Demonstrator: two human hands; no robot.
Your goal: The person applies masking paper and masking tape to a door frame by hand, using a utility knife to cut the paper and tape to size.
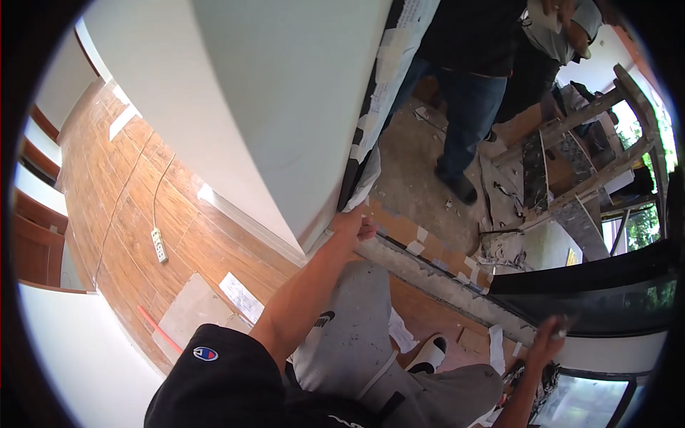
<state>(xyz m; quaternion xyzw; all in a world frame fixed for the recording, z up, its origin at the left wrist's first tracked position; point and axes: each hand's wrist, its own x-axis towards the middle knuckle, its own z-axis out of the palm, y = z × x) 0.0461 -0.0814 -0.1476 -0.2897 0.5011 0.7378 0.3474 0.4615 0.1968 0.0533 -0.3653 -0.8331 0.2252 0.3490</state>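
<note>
My left hand (353, 225) is at the foot of the wall corner, its fingers curled. Just above it hangs the loose lower end of a white protective sheet (367, 178) taped along a dark frame (354, 162). What the fingers hold there is hidden. My right hand (546, 342) is raised at the lower right, fingers closed and partly blurred, with something small and shiny at the fingertips. Close above that hand is a dark glazed panel (592, 303). Between my hands runs a rough sill (428, 278) with a taped cardboard strip (410, 242).
Another person in jeans (467, 118) stands beyond the sill, and a second is partly visible at top right. A wooden trestle (581, 118) stands behind them. On the wood floor at left lie a power strip (159, 246), cords and a printed sheet (241, 296).
</note>
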